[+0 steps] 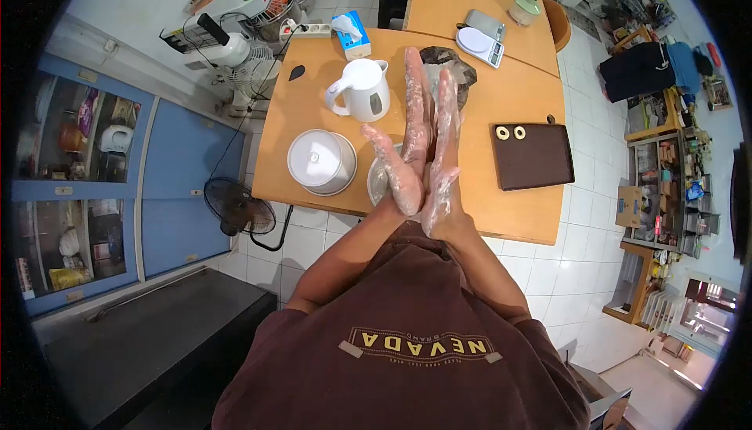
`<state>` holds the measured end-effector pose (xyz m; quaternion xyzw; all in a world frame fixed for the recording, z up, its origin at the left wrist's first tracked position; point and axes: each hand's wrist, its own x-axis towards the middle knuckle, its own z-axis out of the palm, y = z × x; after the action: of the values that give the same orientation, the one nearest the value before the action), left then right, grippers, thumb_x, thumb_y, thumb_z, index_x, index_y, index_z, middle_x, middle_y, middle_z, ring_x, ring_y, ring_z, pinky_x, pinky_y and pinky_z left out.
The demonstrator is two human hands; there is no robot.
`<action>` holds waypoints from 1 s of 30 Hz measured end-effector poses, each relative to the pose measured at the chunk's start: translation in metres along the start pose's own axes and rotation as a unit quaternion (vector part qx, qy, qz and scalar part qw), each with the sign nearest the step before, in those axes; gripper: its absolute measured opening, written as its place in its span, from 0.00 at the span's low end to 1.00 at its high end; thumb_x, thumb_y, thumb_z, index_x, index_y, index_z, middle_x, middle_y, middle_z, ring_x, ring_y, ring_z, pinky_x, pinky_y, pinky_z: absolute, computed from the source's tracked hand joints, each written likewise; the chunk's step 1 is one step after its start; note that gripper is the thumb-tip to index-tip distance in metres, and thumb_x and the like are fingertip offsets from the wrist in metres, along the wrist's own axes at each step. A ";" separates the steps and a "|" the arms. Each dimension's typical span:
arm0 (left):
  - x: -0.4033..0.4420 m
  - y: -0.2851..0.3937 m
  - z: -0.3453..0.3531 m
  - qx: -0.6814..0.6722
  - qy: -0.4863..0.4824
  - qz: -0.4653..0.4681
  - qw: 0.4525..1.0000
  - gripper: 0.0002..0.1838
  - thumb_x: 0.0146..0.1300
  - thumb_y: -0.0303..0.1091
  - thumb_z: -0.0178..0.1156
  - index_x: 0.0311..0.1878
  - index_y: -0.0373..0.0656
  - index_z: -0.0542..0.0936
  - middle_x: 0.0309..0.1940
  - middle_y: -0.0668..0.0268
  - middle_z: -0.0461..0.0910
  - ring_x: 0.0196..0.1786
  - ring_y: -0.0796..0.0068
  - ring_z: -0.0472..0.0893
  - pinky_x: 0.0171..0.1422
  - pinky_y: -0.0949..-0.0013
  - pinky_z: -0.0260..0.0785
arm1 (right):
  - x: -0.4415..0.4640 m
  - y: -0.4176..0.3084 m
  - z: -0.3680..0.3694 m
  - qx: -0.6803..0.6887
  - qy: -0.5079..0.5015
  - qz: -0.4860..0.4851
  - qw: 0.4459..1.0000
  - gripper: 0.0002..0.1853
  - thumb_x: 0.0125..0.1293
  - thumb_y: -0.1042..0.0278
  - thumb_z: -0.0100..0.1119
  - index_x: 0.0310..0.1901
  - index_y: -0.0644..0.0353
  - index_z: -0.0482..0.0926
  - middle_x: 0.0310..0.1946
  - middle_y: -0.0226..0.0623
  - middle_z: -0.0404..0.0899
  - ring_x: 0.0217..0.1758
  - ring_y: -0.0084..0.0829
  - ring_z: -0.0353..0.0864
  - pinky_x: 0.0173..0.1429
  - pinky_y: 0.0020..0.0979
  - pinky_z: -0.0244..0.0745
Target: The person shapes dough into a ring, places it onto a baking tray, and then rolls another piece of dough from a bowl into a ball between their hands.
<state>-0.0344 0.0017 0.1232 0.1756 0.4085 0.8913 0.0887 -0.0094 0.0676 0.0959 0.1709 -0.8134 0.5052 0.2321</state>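
Both hands wear thin clear plastic gloves and reach forward over the table's near edge. My left hand (408,168) is stretched flat, its thumb spread out to the left. Beside it, my right hand (442,171) also has its fingers straight. The palms face each other, close together, and whatever may lie between them is hidden. Under the left hand, a bowl (376,185) is partly covered. A crumpled dark plastic bag (462,74) sits behind the fingertips. Two pale ring-shaped pieces (511,132) rest on a dark brown tray (536,168) to the right.
A white electric kettle (364,89) and a lidded white container (316,160) stand at the left of the wooden table (517,222). Farther back are a tissue box (351,36), a digital scale (479,45) and a green-lidded jar (525,9). A black fan (239,205) is left of the table.
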 end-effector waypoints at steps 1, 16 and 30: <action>0.000 -0.004 -0.003 0.016 -0.004 0.000 1.000 0.71 0.51 0.95 0.22 0.87 0.48 0.32 0.88 0.62 0.29 0.89 0.60 0.35 0.88 0.52 0.23 | 0.000 0.000 0.004 -0.004 0.003 0.013 1.000 0.56 0.72 0.18 0.15 0.85 0.62 0.38 0.87 0.50 0.33 0.89 0.51 0.30 0.85 0.57 0.25; -0.024 0.000 0.009 -0.021 -0.039 -0.045 0.998 0.70 0.53 0.95 0.24 0.87 0.49 0.35 0.88 0.61 0.32 0.89 0.61 0.34 0.88 0.56 0.20 | 0.027 0.005 -0.014 0.071 0.095 0.031 0.992 0.58 0.70 0.17 0.11 0.84 0.64 0.43 0.86 0.54 0.34 0.89 0.54 0.23 0.83 0.61 0.11; -0.002 -0.015 -0.013 0.177 -0.065 0.026 0.982 0.67 0.54 0.94 0.19 0.87 0.54 0.35 0.88 0.67 0.27 0.88 0.52 0.41 0.87 0.41 0.37 | 0.006 -0.005 0.002 0.036 0.043 -0.028 0.998 0.56 0.71 0.20 0.24 0.84 0.63 0.40 0.86 0.53 0.34 0.89 0.56 0.30 0.83 0.61 0.19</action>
<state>-0.0371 0.0013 0.1031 0.2569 0.5486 0.7934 0.0595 -0.0119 0.0631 0.1021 0.1799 -0.7791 0.5343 0.2742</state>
